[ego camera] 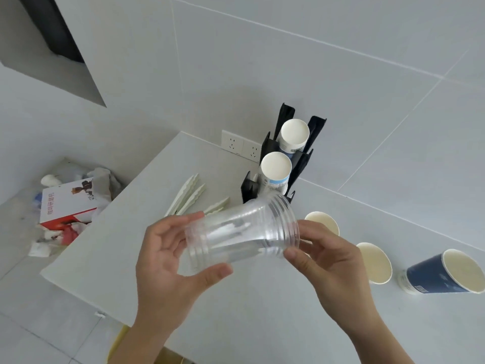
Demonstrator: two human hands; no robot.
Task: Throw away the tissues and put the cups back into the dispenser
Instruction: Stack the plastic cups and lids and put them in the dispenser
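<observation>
A stack of clear plastic cups (236, 232) lies tilted on its side in the air above the white counter (249, 298). My left hand (168, 261) grips its narrower end with thumb and fingers curled round it. My right hand (322, 258) holds the wide rim end. Just behind stands the black cup dispenser (301, 158) with two stacks of paper cups (277, 166) bottom-up in its slots. Three paper cups stand upright to the right: a white one (324, 222), another white one (376, 262) and a dark blue one (446, 271).
Several pale plastic knives or stirrers (189, 195) lie on the counter left of the dispenser. A full trash bin (70, 206) with a red-and-white box sits below the counter's left edge. A wall socket (240, 145) is behind the dispenser.
</observation>
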